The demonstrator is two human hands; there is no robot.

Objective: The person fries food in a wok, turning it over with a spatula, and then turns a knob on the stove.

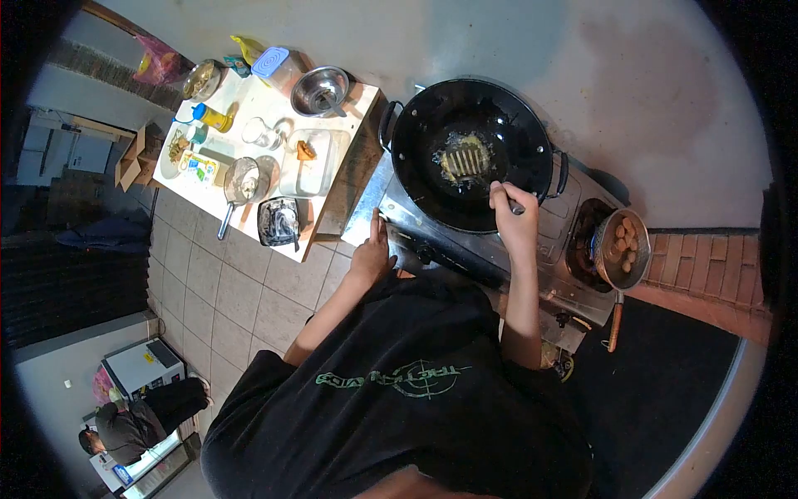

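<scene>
My right hand (517, 218) is closed around the dark handle of a slotted turner (465, 161). The turner's slotted head lies down in a large black wok (424, 195), with bubbling oil and pale yellowish food around it. Below the wok's left side, my left hand (371, 256) rests at the front edge of the metal stove (366, 214), fingers stretched out and nothing in them. The wok sits on the stove, its two loop handles pointing left and right.
A pan of brown round pieces (625, 248) stands over a lit burner at right, its wooden handle jutting forward. At left a table (287, 248) carries a steel bowl (319, 91), a clear tub (320, 179), a black tray (278, 223) and a sieve (242, 180). Another person (137, 424) is at far lower left.
</scene>
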